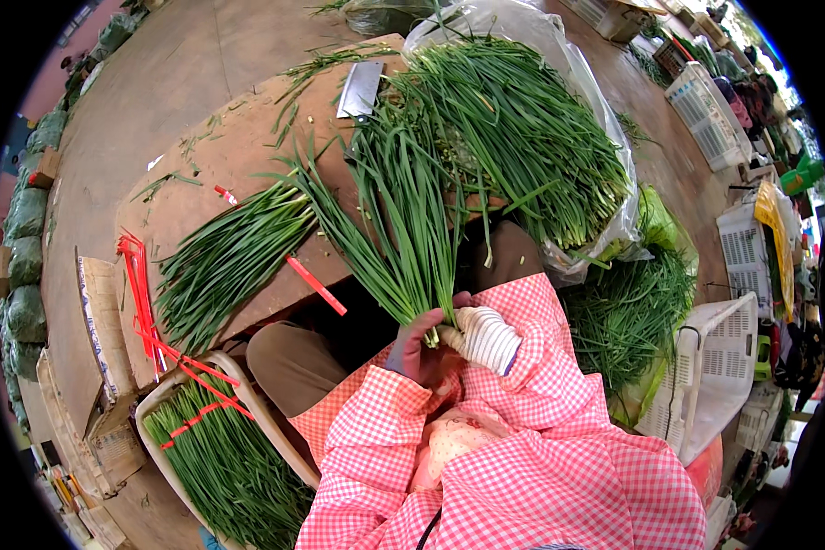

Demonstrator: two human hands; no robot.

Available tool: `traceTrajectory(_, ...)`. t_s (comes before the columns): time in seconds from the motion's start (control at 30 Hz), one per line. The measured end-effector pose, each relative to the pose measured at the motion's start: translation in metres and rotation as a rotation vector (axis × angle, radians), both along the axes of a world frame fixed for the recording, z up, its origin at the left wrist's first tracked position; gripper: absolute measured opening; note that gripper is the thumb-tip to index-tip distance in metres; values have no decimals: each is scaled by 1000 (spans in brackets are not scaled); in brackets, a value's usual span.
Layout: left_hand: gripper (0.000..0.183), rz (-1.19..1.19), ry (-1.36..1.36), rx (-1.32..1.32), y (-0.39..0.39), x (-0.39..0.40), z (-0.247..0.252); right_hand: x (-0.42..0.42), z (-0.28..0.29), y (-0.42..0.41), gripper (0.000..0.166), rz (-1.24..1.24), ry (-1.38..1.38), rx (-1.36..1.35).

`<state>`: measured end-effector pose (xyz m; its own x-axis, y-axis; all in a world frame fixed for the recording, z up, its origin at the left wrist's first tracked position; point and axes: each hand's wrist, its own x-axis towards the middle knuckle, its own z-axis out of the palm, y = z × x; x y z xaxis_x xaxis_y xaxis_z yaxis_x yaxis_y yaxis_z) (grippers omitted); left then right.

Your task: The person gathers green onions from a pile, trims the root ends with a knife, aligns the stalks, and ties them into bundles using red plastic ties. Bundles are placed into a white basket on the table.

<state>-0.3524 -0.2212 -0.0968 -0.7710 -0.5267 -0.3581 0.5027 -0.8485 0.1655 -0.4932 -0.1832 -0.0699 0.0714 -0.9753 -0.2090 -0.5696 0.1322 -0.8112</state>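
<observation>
My left hand (pixel 416 350) and my right hand (pixel 482 337) meet in front of my chest, around the pale cut ends of a bunch of garlic chives (pixel 412 227). A white knitted glove covers the right one. The leaves fan out away from me over a low board (pixel 268 124). Left of this bunch, another bundle of chives (pixel 237 254) lies on the board across a red strap (pixel 316 285). A large pile of chives (pixel 522 130) rests on clear plastic sheeting at the right. Beyond the held leaves lies a cleaver (pixel 361 89), its handle partly hidden.
Red straps (pixel 134 295) hang over the board's left edge. Below them, a tub (pixel 240 385) holds tied chives. A green bag (pixel 660 213) of loose greens and a white plastic crate (pixel 718 385) stand on my right. Cardboard (pixel 100 330) leans at the left.
</observation>
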Motion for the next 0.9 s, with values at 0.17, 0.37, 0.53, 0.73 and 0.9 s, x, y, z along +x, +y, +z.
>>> traceTrajectory(0.17, 44, -11, 9, 0, -4, -5, 16, -5, 32, -2, 33, 115, 236, 185)
traceTrajectory(0.37, 34, -2, -178, 38, -2, -7, -2, -45, 21, 8, 38, -47, 62, 91)
traceTrajectory(0.53, 40, 98, -650, -239, 19, -35, -16, -19, 35, -30, 88, -106, 163, 101)
traceTrajectory(0.73, 36, -146, -624, -563, 19, -23, -20, -6, 15, -32, 88, -166, 273, 190)
traceTrajectory(0.9, 31, -41, -281, -293, 3, 6, 12, -13, 4, -28, 71, -169, 135, 98)
